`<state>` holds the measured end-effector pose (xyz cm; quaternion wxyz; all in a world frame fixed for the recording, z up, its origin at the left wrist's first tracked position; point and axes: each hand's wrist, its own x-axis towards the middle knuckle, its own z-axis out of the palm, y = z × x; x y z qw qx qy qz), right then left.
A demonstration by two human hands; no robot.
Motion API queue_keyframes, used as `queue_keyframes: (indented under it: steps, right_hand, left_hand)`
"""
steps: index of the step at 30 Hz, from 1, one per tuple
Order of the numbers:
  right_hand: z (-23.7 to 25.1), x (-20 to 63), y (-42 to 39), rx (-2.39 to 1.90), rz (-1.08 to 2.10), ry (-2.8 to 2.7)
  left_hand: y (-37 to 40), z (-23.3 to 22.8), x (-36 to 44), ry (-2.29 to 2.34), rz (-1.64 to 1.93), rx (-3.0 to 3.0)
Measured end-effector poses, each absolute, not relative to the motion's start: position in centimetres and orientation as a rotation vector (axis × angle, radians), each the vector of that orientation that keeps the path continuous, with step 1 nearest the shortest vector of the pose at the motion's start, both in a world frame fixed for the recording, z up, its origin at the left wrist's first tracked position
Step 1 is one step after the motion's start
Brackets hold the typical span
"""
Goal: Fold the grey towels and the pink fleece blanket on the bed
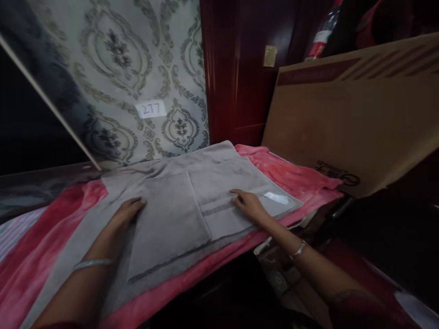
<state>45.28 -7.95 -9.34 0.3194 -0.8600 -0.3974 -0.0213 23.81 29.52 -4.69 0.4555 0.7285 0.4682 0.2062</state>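
Note:
A grey towel (168, 214) lies spread with its left part folded over as a flat panel, a darker band along its front edge. My left hand (127, 211) rests at the panel's left edge, fingers pointing inward and loosely apart. On the towel's right part (216, 178) lies my right hand (249, 205), index finger stretched out beside a darker stripe and the other fingers bent under. A shiny white label (276, 197) sits on the cloth right of it. Under the towel is a larger grey cloth (75, 246).
A pink blanket (291, 178) shows beneath the grey cloth on both sides and along the front. A big cardboard box (343, 109) stands at the right, with a bottle (320, 39) behind it. Patterned wallpaper bears a paper marked 277 (151, 108). A dark red panel (236, 73) rises behind.

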Motion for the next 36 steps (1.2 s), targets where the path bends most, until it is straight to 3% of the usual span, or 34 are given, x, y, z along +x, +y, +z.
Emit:
queue_keyframes:
  steps: [5,13,36]
  right_hand:
    - [-8.5,40.6,1.4,-2.205,0.318,-1.113]
    - [-7.4,41.0,9.3,-2.205,0.341,-0.900]
    - [-8.3,41.6,9.2,-2.312,0.237,-0.890]
  left_hand:
    - [28.0,-5.0,24.1,1.136,0.591,1.794]
    - [26.5,-7.8,21.6,0.940,0.647,1.844]
    - [27.2,-9.9,20.6,0.795,0.639,1.796]
